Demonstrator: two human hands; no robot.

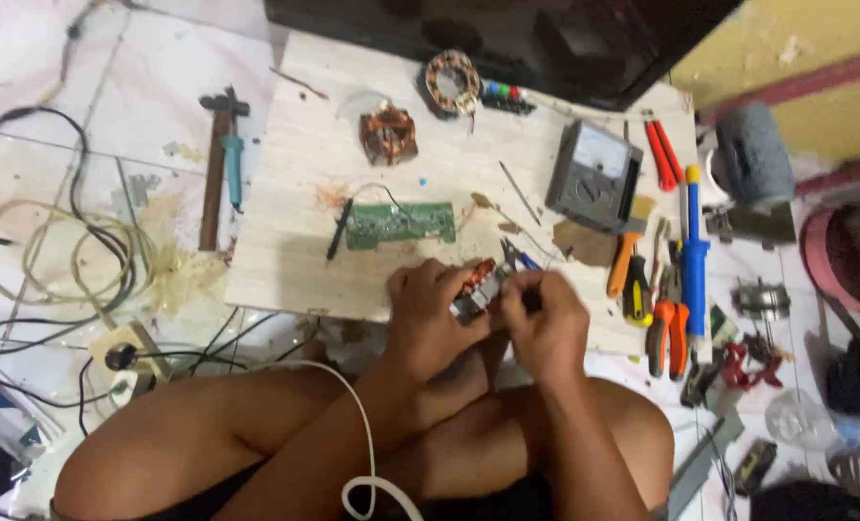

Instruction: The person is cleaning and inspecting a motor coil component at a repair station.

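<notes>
Both my hands pinch a small motor core (476,289): left hand (428,314) at nine o'clock, right hand (546,323) at three, equally near.

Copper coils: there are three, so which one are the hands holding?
The small coil block at the board's near edge, gripped between left hand and right hand. The ring coil and square coil lie untouched farther up.

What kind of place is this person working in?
Probably a home electronics repair spot on a tiled floor, not a proper shop. A low wooden board serves as the bench, holding a green circuit board, copper motor windings and an analog meter. Both hands hold a small wound part.
</notes>
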